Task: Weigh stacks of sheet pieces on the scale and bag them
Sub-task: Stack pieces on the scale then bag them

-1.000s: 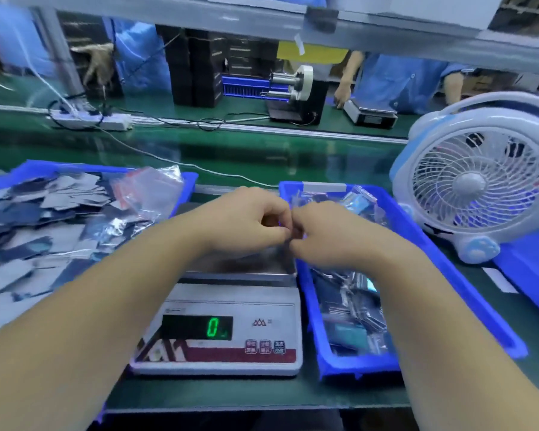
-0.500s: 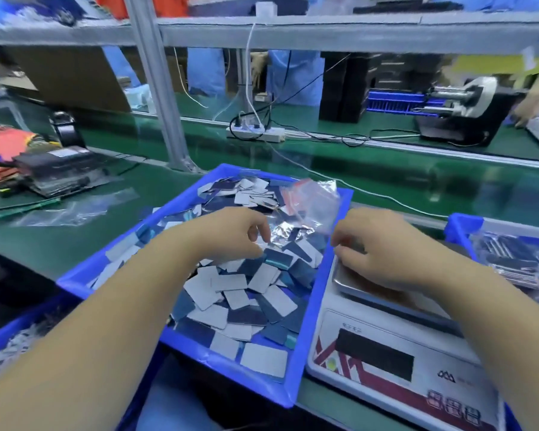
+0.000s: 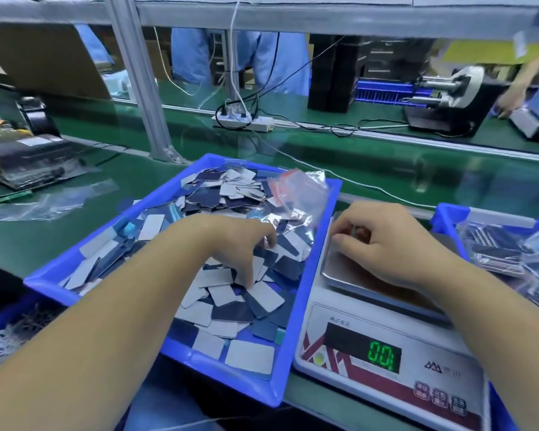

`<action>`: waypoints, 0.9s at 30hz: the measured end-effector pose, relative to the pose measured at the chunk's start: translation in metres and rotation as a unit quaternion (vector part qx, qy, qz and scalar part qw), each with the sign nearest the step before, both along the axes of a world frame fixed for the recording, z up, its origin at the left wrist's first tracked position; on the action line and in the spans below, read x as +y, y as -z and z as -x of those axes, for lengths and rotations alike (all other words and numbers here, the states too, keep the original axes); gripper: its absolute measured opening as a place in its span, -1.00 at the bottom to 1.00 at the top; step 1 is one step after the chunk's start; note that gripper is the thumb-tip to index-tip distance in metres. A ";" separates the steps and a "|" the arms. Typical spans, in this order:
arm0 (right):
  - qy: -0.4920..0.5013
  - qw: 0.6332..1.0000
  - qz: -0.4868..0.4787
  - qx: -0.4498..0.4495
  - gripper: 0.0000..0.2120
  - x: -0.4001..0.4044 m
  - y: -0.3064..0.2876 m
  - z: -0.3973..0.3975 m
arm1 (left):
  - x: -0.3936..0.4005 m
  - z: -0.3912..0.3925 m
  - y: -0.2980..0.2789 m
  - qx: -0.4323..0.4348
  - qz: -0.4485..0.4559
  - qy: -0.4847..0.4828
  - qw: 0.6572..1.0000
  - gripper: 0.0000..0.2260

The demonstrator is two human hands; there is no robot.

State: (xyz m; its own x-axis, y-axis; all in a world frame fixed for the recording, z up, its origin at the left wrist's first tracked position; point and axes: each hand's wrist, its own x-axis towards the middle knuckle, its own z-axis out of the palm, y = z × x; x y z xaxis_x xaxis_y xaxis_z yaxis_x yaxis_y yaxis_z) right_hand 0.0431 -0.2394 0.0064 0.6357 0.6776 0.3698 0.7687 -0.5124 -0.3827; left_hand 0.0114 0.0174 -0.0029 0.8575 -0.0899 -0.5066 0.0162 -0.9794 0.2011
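While the left hand (image 3: 240,244) is down in the big blue plastic tray (image 3: 305,346) of loose white and dark-blue rectangular sheet pieces (image 3: 227,293), fingers spread and bent onto the pile w/ the thumb tip on a white piece, the step in hand looks like gathering the next stack for weighing. Whether that grip has closed on any piece I cannot tell; fingertips touch the pile, nothing is lifted.

The right hand (image 3: 383,241) hovers over the steel pan of the white digital scale (image 3: 386,353), at 3 o'clock from the tray, fingers curled together. Something small may be pinched at the fingertips, but it's too blurred to say, so that grip's state is unclear too. Green readout shows approx. zero, so the pan is prob. unloaded.

To do it well:
- Rake pieces flat-on-flat, square the edges betw. thumb and fingers before lifting; a loose fan will spill on the way over.
- Avoid the crumpled clear plastic bags (image 3: 299,194) lying on the pile at 12–1 o'clock of the left hand; they could get dragged along.
- Keep the right hand off the pan, so the zero holds, then set the stack mid-pan.
- Pieces look thin and slick; a firm pinch across the short side should hold better.

Filled bags sit in the second blue bin (image 3: 442,213) at 3 o'clock of the scale, all on the green tabletop (image 3: 386,178).
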 end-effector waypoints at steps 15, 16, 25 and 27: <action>0.000 0.999 -0.009 0.032 -0.82 0.001 0.001 0.002 | 0.009 0.004 -0.015 0.004 -0.025 0.024 0.999 -0.63; -0.001 0.999 -0.009 0.032 -0.82 0.002 0.000 0.003 | 0.013 0.006 -0.019 -0.003 -0.020 0.015 1.000 -0.66; -0.003 0.999 -0.012 0.032 -0.81 0.004 0.001 0.004 | 0.033 0.015 -0.039 -0.044 0.113 -0.034 0.992 -0.66; -0.003 0.999 -0.010 0.031 -0.81 0.004 0.001 0.004 | 0.024 0.017 -0.037 -0.017 0.122 -0.019 0.992 -0.64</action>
State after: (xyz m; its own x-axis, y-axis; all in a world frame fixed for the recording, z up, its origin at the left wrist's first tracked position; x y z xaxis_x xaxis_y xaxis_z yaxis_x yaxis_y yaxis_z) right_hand 0.0387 -0.2352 0.0057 0.6534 0.6744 0.3439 0.7467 -0.4996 -0.4391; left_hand -0.0051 0.0417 0.0341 0.8788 -0.1742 -0.4443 0.0404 -0.9005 0.4329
